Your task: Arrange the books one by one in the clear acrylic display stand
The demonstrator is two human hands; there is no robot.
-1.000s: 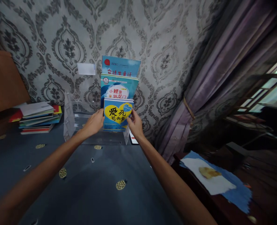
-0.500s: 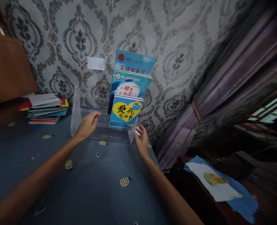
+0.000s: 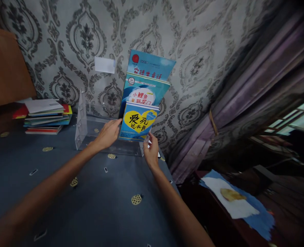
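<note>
A clear tiered book rack (image 3: 81, 120) stands on the cloth-covered table against the wall. At its right end three books rise in steps: a blue book with a yellow heart (image 3: 139, 121) in front, a teal book (image 3: 148, 90) behind it, and a taller blue book (image 3: 152, 65) at the back. My left hand (image 3: 108, 134) reaches over the lower tier, fingers stretched out, fingertips at the front book's left edge. By the front book's lower right corner, my right hand (image 3: 151, 151) has thumb and fingers around the rack's right side panel.
A stack of books (image 3: 47, 115) lies at the table's left, near a brown wooden box-like piece (image 3: 10, 68). A white label (image 3: 104, 65) shows above the rack. To the right are a tied purple curtain (image 3: 200, 147) and a blue and white cloth (image 3: 234, 202) on a lower dark surface.
My left hand has moved right, up to the front book's edge. My right hand has closed in on the rack's right end. The view has shifted slightly.
</note>
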